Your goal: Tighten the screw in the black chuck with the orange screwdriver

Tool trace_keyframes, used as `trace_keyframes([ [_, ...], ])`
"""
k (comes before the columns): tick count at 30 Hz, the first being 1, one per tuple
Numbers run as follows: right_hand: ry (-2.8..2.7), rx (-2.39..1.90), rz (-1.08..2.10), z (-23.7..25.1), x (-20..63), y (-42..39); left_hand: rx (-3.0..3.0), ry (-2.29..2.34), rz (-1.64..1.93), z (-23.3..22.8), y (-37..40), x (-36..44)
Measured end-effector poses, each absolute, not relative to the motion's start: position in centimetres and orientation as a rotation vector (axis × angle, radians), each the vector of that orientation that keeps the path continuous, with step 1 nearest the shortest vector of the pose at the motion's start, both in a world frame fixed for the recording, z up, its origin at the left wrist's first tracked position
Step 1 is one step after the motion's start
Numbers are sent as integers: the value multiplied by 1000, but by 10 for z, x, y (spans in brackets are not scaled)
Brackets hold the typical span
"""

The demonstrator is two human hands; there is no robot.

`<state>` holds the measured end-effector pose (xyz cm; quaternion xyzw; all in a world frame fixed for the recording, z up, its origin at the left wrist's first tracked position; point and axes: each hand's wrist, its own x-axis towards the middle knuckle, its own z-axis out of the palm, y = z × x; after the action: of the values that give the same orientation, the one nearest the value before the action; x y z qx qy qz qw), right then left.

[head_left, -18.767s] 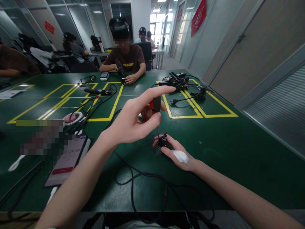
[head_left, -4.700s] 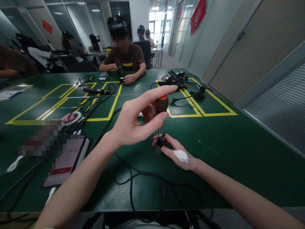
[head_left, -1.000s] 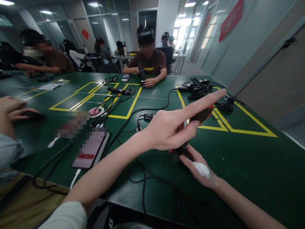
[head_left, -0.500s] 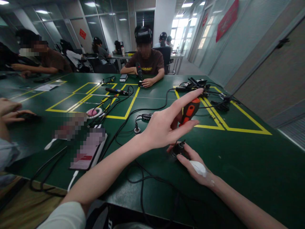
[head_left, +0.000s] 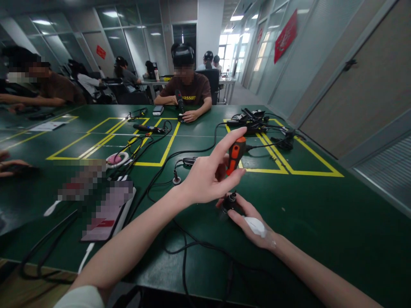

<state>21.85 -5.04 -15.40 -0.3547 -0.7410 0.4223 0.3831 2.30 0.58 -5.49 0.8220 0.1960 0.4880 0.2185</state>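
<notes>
Gripping a red-and-black screwdriver (head_left: 236,154) between thumb and fingers, the left hand (head_left: 209,174) holds it tilted. The right hand (head_left: 244,215) clasps a small black part (head_left: 229,202). From here, I see the part between that hand's thumb and fingers, below the screwdriver's handle.

From the middle of the view, the screwdriver (head_left: 236,155) at three o'clock has an orange and dark handle of plastic, matt on the darker grip; at five o'clock, the small dark part (head_left: 228,202) looks hard and slightly glossy, with a metallic sheen at its collar; the green tabletop (head_left: 308,214) beneath is smooth and semi-gloss; the phone (head_left: 111,216) at eight o'clock shows smooth, glassy screen; the black cables (head_left: 205,244) at six o'clock look rubbery; the sleeve (head_left: 81,296) between seven and eight is pale, matt cloth; the sheet (head_left: 48,126) at nine resembles paper; the partition (head_left: 135,42) at eleven is shiny glass.
</notes>
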Motion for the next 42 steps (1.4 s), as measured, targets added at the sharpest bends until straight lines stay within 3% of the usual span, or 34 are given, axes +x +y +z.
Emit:
trace_keyframes([
  [30,-1889,-897,1047,-152,212,-52,2270,589,1350,-62,-10,29],
  [42,-1907,-910,1059,-151,213,-53,2324,509,986,-38,-5,12],
])
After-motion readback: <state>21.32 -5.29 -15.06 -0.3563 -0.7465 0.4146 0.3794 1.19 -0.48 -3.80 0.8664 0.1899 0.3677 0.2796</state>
